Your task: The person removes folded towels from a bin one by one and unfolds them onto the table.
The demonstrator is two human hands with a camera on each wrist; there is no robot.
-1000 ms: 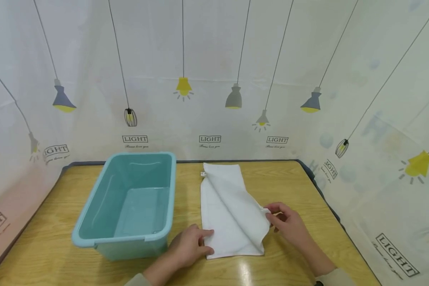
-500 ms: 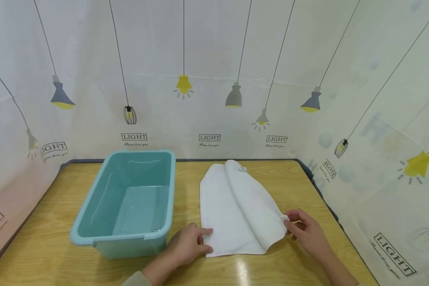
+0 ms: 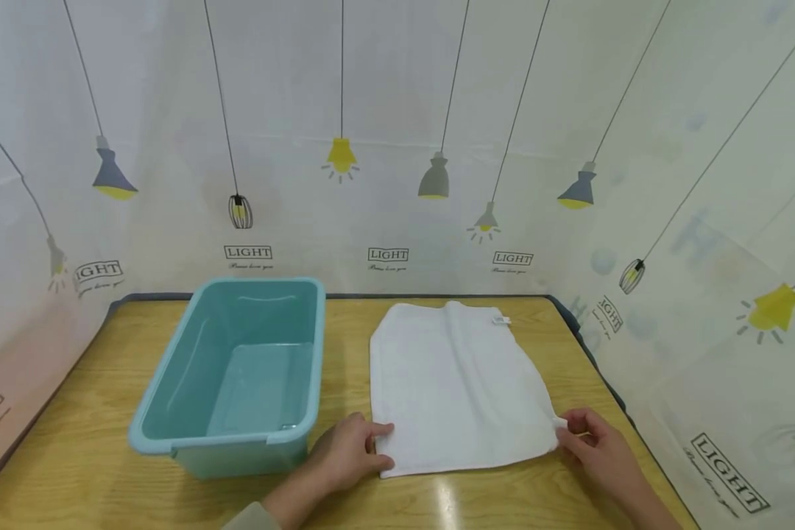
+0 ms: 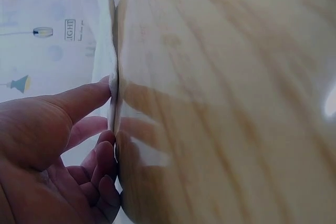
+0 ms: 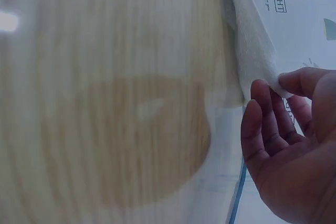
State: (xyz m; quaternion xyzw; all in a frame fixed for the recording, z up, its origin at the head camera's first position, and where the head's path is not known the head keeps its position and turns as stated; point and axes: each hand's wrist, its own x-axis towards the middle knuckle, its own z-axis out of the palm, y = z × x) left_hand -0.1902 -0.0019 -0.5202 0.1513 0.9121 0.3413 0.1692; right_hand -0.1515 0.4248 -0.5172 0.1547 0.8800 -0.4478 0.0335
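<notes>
A white towel (image 3: pixel 460 386) lies spread on the table, with a soft ridge running lengthwise and a small tag (image 3: pixel 501 320) at its far right corner. My right hand (image 3: pixel 599 449) pinches the near right corner between thumb and fingers. In the right wrist view that corner (image 5: pixel 257 51) is raised off the tabletop. My left hand (image 3: pixel 347 453) rests at the near left corner, its thumb (image 4: pixel 86 98) and forefinger pressing the towel's edge against the table. The left hand's other fingers are loosely bent beside the cloth.
To the left of the towel stands a pale teal plastic tub (image 3: pixel 274 438) with nothing in it, close to my left forearm. The wood-grain table (image 3: pixel 344 353) is bordered by a curtain (image 3: pixel 397 206) printed with lamps at the back and sides.
My right hand has drawn the pinched corner to the right, and the folded-over layer has opened out into a wider sheet. The tag swung to the right. My left hand stayed in place.
</notes>
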